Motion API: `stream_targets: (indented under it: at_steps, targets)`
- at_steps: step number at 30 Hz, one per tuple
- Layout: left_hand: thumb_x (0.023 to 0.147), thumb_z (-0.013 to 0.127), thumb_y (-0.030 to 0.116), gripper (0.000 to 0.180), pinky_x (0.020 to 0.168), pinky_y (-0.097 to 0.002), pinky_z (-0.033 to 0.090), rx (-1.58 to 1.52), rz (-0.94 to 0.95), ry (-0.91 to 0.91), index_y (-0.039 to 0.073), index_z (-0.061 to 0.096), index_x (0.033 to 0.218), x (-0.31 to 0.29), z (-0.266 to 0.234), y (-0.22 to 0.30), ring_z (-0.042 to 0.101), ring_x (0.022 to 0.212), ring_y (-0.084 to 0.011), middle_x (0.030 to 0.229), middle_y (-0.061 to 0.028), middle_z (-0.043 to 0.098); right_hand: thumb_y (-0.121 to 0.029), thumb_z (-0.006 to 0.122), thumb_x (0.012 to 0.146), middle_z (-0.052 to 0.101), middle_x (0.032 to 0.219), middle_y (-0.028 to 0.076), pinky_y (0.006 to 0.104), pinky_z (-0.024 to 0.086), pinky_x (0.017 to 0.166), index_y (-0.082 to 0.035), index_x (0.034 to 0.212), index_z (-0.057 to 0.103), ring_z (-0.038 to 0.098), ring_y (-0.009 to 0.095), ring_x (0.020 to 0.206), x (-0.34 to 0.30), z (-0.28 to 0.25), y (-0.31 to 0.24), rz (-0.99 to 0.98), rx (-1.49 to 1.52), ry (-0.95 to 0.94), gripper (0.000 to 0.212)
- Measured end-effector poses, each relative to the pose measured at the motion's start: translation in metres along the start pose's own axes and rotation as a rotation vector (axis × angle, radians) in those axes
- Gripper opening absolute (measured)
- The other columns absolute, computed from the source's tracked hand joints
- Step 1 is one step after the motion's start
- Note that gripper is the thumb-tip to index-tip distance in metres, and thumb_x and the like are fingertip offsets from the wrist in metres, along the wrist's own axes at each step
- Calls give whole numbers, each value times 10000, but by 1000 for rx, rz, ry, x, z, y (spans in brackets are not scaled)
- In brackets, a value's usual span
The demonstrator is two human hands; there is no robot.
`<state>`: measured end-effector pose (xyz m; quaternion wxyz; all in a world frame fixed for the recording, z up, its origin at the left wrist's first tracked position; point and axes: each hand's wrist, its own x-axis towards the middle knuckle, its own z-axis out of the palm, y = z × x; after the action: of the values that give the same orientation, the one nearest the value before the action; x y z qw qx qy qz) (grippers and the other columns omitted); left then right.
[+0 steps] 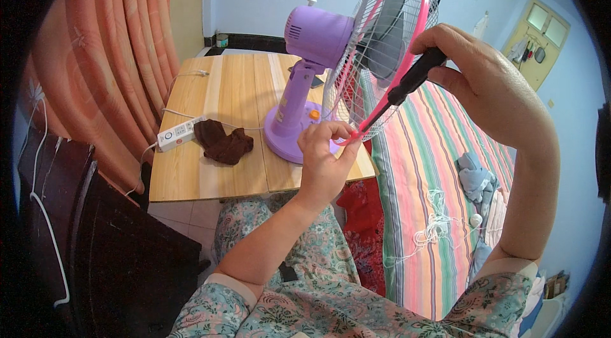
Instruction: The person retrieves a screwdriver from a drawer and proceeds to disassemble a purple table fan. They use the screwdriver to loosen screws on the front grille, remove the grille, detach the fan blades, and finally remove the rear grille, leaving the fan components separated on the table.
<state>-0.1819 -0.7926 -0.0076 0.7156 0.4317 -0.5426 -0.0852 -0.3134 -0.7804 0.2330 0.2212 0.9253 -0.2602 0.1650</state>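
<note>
A purple table fan (296,93) stands on the wooden table, its wire guard (356,77) turned to the right. Grey blades (387,45) show through the wires, and a pink rim (421,13) circles the guard. My left hand (326,163) pinches the bottom of this rim between thumb and fingers. Raised at the guard's right side, my right hand (477,67) is closed round the black handle of a screwdriver (419,76). Its shaft slants down along the rim to my left fingertips, where the tip's exact contact is hidden.
On the wooden table (238,93) lie a dark brown cloth (226,144) and a white power strip (180,134) with cords. A striped bed (407,172) at right holds a tangled white cord (436,226) and clothes (476,176). Dark furniture (127,230) stands left, below an orange curtain (108,64).
</note>
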Motion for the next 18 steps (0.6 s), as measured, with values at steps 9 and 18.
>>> stream_targets:
  at_steps: [9,18]
  targets:
    - [767,720,59,237,896,-344,358,1,-16,-28,89,512,878,1,1,3,479,943,-205,918,-11,597,-212,554,920,594,833,125,364,457,703,-36,965,536,602,304,820,8,-2,-13,118,-69,-86,182]
    - [772,716,76,231,913,-356,344,-8,-23,-25,90,515,885,0,-2,2,480,953,-209,941,-13,597,-251,525,944,586,782,135,398,445,645,-44,998,530,589,323,738,8,-6,-10,71,-80,-123,215]
